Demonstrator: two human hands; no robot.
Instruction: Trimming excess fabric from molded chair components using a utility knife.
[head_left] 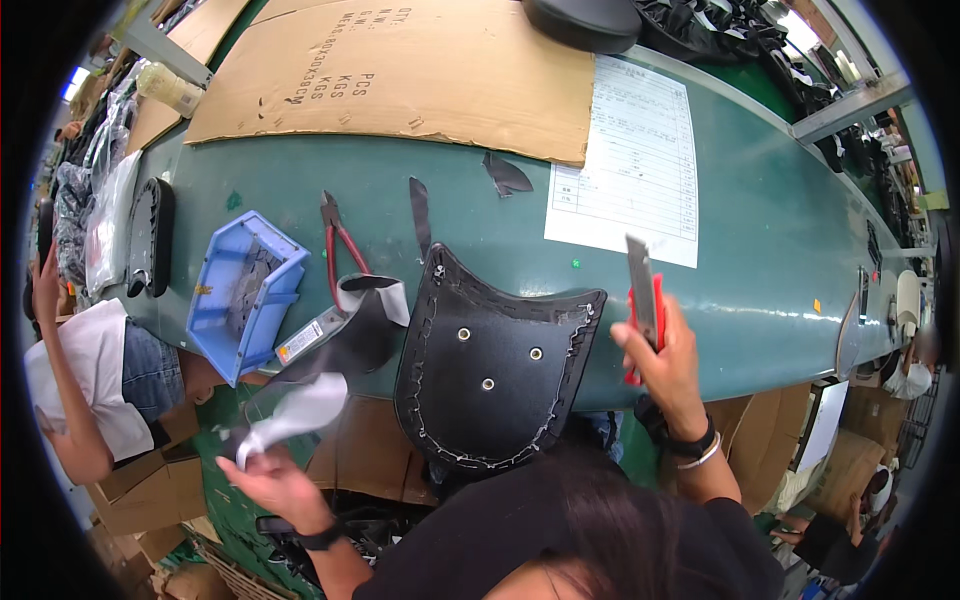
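Observation:
My right hand [668, 365] grips a red utility knife [646, 310], its blade end pointing up and away. At lower left, beyond the table edge, my left hand [280, 492] has fingers stretched out. A blurred black-and-white scrap strip [300, 412] meets those fingers; whether any of it is pinched is hard to see. Between my hands a black padded panel [490, 375], shaped like a small seat or backrest, lies underside up at the front edge. Staples run around its rim, and three metal-ringed holes show in its middle. A curled black strip with pale backing [362, 325] lies to its left.
Left of the panel are red-handled pliers [343, 240], a small labelled box [310, 334] and a blue bin [207, 318]. Black scraps [507, 176], a printed sheet [630, 205] and cardboard [430, 70] lie farther back on the green table [760, 240]. A person [85, 370] is at far left.

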